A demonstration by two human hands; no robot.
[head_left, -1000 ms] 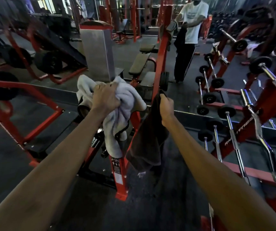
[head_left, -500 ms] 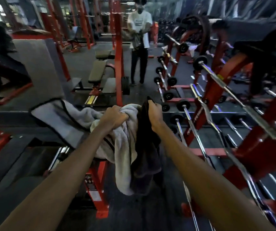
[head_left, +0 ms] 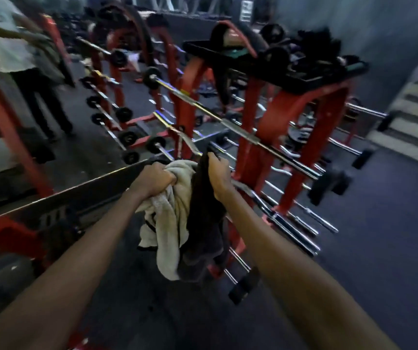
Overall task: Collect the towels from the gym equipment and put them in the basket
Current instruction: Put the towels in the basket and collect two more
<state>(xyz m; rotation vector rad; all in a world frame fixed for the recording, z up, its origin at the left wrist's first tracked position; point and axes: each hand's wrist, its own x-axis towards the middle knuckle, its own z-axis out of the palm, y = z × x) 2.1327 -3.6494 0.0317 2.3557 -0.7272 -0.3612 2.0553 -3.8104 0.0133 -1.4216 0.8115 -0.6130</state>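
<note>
My left hand (head_left: 156, 180) is closed around a bunched pale grey towel (head_left: 168, 223) that hangs down from my fist. Right beside it, my right hand (head_left: 218, 174) pinches the top of a dark brown towel (head_left: 204, 231), which drapes against the grey one. Both towels hang free in the air in front of me, above the dark floor. No basket is in view.
A red rack (head_left: 256, 137) of chrome barbells stands directly ahead and to the right. A black tray (head_left: 311, 83) on top holds dark items. A person (head_left: 23, 59) in a white shirt stands at the far left. Red machine frames (head_left: 6, 233) lie to the left.
The view has swung to the right, from the bench machine to the barbell rack. Both hands kept their towels and drew them close together; the grey towel is now bunched up.
</note>
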